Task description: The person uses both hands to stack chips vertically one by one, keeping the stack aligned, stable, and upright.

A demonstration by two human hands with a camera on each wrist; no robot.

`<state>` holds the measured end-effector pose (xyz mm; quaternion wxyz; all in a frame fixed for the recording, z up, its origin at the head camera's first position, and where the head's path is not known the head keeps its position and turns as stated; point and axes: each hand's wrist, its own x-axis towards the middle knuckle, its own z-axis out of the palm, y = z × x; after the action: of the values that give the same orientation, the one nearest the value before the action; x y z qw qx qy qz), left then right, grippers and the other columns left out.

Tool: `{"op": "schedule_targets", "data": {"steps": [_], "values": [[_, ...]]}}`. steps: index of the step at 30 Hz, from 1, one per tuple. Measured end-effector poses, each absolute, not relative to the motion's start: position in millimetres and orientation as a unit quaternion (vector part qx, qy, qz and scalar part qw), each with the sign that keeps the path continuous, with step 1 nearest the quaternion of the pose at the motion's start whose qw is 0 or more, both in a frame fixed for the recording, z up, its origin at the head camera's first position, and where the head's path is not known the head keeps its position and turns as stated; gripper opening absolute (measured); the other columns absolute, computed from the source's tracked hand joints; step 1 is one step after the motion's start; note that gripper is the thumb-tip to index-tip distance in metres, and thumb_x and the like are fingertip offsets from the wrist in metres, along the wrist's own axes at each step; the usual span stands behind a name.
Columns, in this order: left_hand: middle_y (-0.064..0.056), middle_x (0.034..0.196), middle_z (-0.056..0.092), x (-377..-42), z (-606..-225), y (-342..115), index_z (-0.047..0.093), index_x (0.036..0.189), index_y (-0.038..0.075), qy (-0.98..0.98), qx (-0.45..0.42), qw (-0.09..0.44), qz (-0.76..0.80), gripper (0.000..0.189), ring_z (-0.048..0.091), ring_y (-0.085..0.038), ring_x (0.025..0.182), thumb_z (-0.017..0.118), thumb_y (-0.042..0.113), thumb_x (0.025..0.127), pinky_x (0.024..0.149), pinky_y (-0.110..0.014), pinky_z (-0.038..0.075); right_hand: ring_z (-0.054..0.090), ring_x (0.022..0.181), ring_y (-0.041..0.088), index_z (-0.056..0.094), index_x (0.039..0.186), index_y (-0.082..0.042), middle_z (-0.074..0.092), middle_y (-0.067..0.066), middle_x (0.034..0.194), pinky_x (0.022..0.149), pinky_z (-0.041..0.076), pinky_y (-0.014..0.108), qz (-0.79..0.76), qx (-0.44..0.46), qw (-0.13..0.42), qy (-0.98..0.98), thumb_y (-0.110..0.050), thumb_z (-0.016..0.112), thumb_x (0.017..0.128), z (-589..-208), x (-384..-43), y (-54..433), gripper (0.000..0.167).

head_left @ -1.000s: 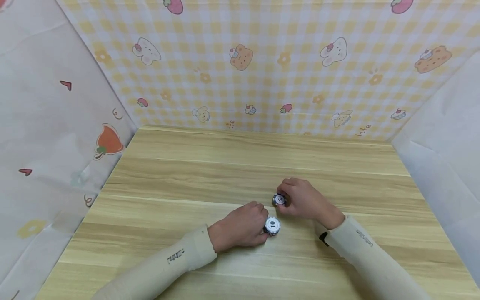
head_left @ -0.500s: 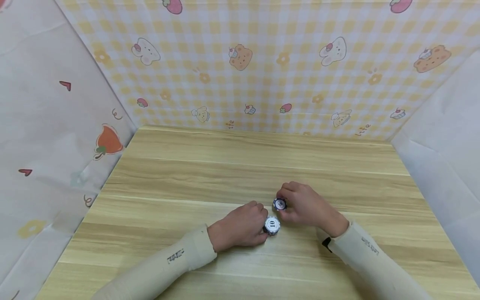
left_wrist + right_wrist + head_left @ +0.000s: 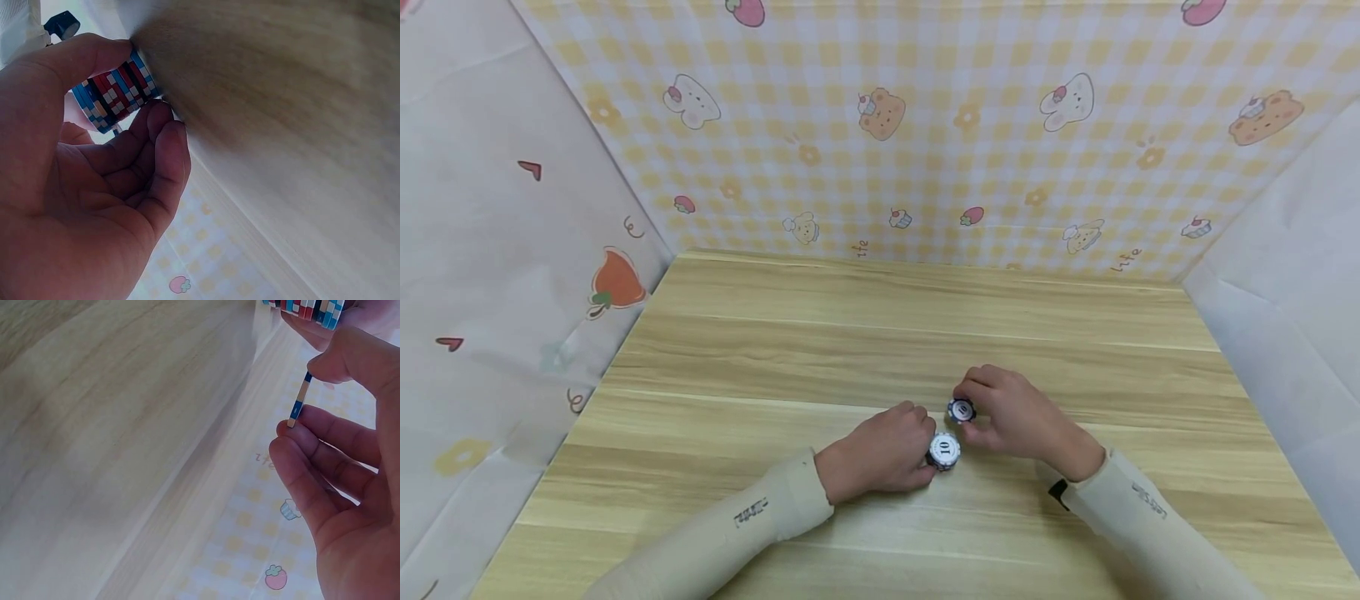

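Note:
A stack of several poker chips (image 3: 944, 451) stands on the wooden table, a white chip marked 10 on top. My left hand (image 3: 877, 454) holds the stack from the left, thumb on the near side and curled fingers on the far side. Red, blue, dark and white edges of the stack (image 3: 115, 92) show in the left wrist view. Between thumb and fingertips, my right hand (image 3: 1018, 417) pinches one dark blue and white poker chip (image 3: 961, 409), also marked 10. That single chip (image 3: 300, 400) is off the table, just beyond the stack and apart from it.
The light wooden table (image 3: 850, 333) reaches back to a yellow checked cloth wall (image 3: 925, 167). White sheets stand along the left (image 3: 497, 250) and right (image 3: 1292, 267) sides. A small black object (image 3: 1058, 493) shows under the right cuff.
My right hand has come slightly nearer to me with the pinched chip, closer to the stack. My left hand and the stack have stayed in place.

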<state>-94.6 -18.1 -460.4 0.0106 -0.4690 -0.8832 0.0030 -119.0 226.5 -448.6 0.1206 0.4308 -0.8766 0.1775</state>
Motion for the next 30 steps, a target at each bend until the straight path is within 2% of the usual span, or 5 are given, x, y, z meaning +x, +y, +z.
{"op": "schedule_targets", "data": {"steps": [12, 23, 30], "values": [[-0.002, 0.091, 0.067, -95, -461, -18, 0.074, 0.101, 0.006, -0.883, -0.47, 0.008, 0.0, 0.038, 0.057, -0.014, 0.081, 0.077, 0.044, 0.098, 0.075, -0.027, 0.05, 0.061, 0.081, 0.009, 0.076, 0.099, -0.005, 0.068, -0.001, 0.094, 0.068, 0.056, 0.03, 0.186, 0.439, 0.131, -0.869, -0.015, 0.087, 0.08, -445, -113, 226, 0.025], [-0.001, 0.088, 0.065, -95, -460, -19, 0.073, 0.097, 0.007, -0.88, -0.475, 0.014, -0.004, 0.036, 0.056, -0.014, 0.078, 0.078, 0.042, 0.097, 0.072, -0.028, 0.049, 0.058, 0.082, 0.008, 0.074, 0.101, -0.006, 0.065, -0.004, 0.094, 0.069, 0.055, 0.029, 0.168, 0.421, 0.109, -0.884, -0.024, 0.09, 0.081, -441, -106, 223, 0.031], [-0.001, 0.087, 0.065, -96, -461, -18, 0.073, 0.098, 0.007, -0.879, -0.477, 0.017, -0.006, 0.035, 0.056, -0.014, 0.077, 0.079, 0.041, 0.096, 0.071, -0.028, 0.049, 0.058, 0.082, 0.008, 0.074, 0.101, -0.007, 0.066, -0.003, 0.095, 0.07, 0.055, 0.03, 0.168, 0.425, 0.099, -0.884, -0.024, 0.088, 0.082, -441, -101, 220, 0.029]]}}
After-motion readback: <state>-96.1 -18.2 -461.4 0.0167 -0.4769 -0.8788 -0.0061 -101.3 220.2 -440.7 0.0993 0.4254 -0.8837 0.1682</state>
